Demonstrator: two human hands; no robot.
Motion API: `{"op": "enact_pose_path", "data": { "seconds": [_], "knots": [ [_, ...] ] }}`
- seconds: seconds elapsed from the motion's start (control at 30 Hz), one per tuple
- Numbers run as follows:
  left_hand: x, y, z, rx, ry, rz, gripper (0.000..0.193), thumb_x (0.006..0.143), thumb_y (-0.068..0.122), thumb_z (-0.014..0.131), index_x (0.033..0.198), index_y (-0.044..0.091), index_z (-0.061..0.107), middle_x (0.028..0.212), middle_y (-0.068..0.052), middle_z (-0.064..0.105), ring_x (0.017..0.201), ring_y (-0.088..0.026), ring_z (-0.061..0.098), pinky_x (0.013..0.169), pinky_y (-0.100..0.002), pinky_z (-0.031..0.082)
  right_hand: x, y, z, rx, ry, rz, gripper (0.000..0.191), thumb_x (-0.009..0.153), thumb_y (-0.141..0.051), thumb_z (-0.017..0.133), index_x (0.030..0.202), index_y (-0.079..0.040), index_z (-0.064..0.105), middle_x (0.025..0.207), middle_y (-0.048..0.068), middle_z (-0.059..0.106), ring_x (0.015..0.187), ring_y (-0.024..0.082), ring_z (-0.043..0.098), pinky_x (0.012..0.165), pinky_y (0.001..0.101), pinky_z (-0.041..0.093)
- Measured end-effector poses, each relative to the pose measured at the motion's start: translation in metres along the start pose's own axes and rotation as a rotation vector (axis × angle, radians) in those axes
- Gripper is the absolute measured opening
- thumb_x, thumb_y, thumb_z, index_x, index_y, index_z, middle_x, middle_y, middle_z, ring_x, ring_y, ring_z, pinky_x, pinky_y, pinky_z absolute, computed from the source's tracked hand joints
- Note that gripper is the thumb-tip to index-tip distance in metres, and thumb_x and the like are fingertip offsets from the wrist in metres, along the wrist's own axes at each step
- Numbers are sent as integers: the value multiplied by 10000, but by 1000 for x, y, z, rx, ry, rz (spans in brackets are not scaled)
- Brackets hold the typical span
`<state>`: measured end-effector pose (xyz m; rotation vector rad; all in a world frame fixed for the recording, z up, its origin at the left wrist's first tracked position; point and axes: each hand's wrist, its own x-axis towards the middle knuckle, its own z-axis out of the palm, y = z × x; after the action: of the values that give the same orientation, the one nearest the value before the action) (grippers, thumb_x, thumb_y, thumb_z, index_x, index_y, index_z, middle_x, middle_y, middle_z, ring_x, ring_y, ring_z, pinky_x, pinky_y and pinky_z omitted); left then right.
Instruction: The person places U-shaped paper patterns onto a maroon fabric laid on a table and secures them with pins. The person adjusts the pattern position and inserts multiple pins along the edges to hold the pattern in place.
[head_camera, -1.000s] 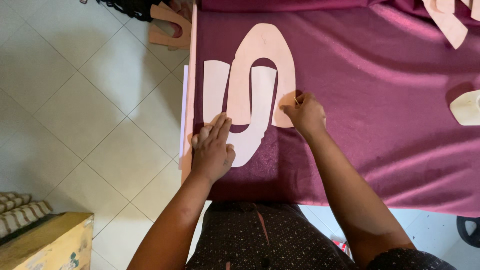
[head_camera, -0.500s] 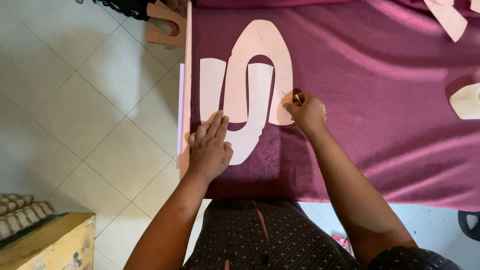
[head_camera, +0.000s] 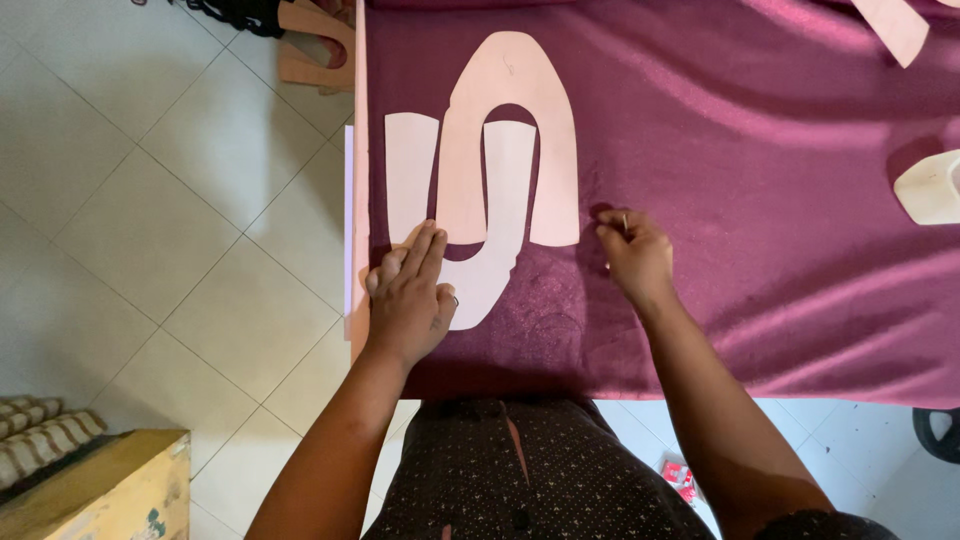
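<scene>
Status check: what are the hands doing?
Left hand flat on pink pattern pieces. Right hand pinching small thin tool on purple fabric. Nothing blocking.

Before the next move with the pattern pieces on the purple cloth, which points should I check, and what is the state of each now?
1. Left hand flat on the pale pattern pieces: ok.
2. Pattern pieces lie fully on the purple cloth: ok.
3. Right hand pinches a small thin tool beside the arch-shaped piece's right leg: ok; what kind of tool, cannot tell.
4. Cloth smooth around the pieces: not ok, soft folds show to the right.
5. Traced line on the cloth: cannot tell.
</scene>
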<state>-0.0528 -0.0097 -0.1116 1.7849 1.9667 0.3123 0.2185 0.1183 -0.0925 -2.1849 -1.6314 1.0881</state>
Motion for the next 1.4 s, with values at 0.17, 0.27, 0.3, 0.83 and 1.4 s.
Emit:
{"op": "enact_pose_path", "data": {
  "seconds": [0.17,0.27,0.3,0.83,1.4],
  "knots": [
    [5,7,-9,-98,-85,-74,787,797,171,568,1561,114,383,1684,-28,303,1287,-256,413,1088,-439,252,-16,22,6,-119,-73,-401,363,953,-142,716,1315,-167,707,1106,44,547,955,144,556,858,230,554],
    [11,12,-12,-192,-80,-108,795,821,197,577,1578,95,357,1671,-48,299,1303,-274,389,1098,-441,236,-12,20,5,-131,-188,-192,408,968,-166,687,1372,-215,666,1123,14,469,987,135,518,903,229,537],
    [12,14,-13,-187,-89,-117,802,817,203,577,1578,96,352,1670,-47,296,1297,-272,389,1090,-439,238,-11,18,4,-131,-202,-180,415,965,-166,686,1376,-220,661,1124,13,464,984,134,517,907,224,538],
    [3,13,-2,2,-18,-32,722,845,246,570,1537,91,433,1676,-69,295,1270,-268,407,1062,-432,274,-16,23,3,-101,-187,-247,481,936,-142,703,1407,-206,629,1144,15,476,1015,139,535,958,250,525],
    [-12,-1,-3,-144,107,-61,737,893,279,627,1550,26,409,1632,-152,363,1460,-304,334,1206,-504,216,-39,31,25,-74,-63,-403,255,1001,-152,645,1249,-98,671,1046,25,620,834,137,638,694,247,594]
  ]
}}
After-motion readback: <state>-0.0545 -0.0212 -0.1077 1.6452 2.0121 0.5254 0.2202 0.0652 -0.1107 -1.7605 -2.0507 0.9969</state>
